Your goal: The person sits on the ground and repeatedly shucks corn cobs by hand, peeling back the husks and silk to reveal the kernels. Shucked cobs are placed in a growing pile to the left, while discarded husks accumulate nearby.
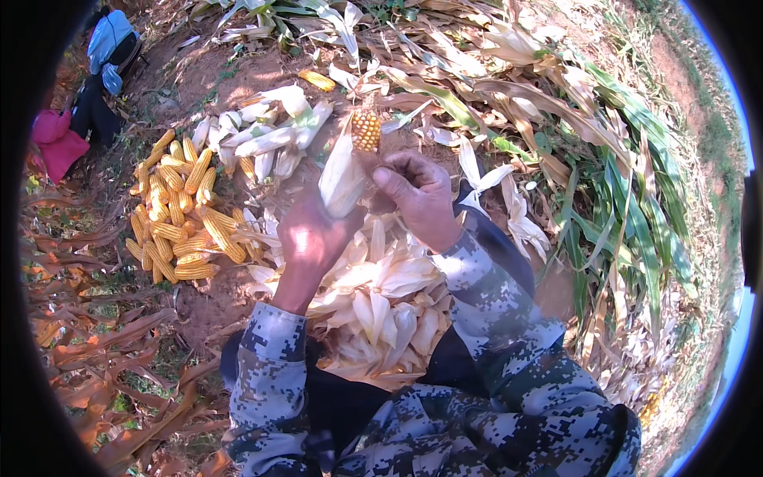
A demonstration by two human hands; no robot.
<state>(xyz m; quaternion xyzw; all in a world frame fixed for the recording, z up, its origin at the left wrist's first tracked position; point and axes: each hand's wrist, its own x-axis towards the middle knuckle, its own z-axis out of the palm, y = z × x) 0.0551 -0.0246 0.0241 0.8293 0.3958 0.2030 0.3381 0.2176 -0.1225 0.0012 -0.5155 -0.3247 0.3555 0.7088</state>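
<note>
A half-husked ear of corn (pixel 366 133) stands nearly upright before me, its yellow kernels bare at the top. Pale husk (pixel 342 176) still covers its left side and lower part. My left hand (pixel 311 234) is closed around the base of this ear. On the ear's right side my right hand (pixel 420 193) has its fingers curled in a pinch on a brownish bit of husk, partly blurred. Below both hands, between my legs, lies a heap of stripped husks (pixel 385 298).
Bare yellow cobs (pixel 179 211) are piled at the left. Unhusked ears (pixel 274 131) lie beyond them, with a single cob (pixel 317 80) farther off. Cut stalks and leaves (pixel 572 119) cover the right side. A person in pink (pixel 60 145) and a blue-and-black bundle (pixel 111 44) are far left.
</note>
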